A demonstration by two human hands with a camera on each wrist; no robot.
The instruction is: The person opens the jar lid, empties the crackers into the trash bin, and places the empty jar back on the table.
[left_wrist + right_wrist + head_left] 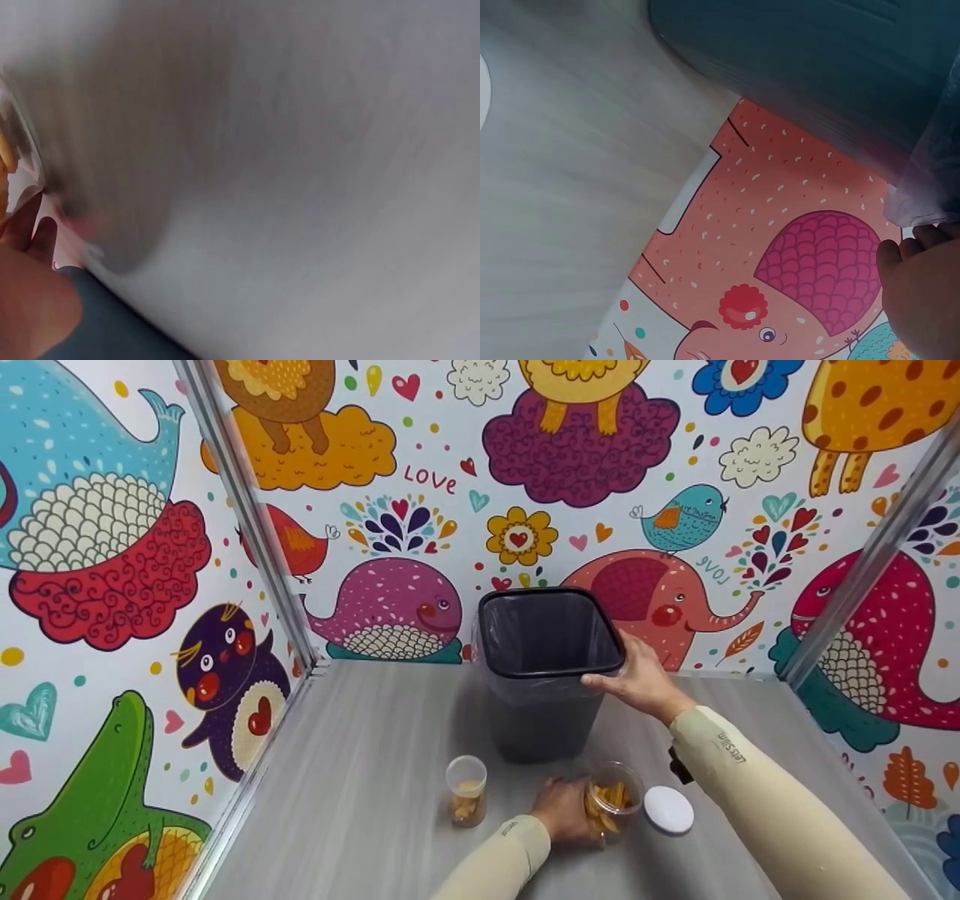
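Observation:
My left hand [562, 811] grips a clear plastic jar [604, 835] from its left side. The jar has no lid on and holds yellow-orange snack pieces [613, 795]. In the left wrist view only part of the jar and my fingers [24, 223] show at the left edge. My right hand [643, 681] holds the rim of a dark grey trash bin [544, 727], thumb over the near corner and fingers along the right side. A clear plastic liner bag [922, 196] folds over the rim, touched by my fingers in the right wrist view.
Left of my left hand stands a second clear container [466, 802], uncapped, with pale orange pieces inside. A round white lid [669, 810] lies right of the jar. The grey table [360, 750] ends at cartoon-printed walls [420, 405] behind and on both sides.

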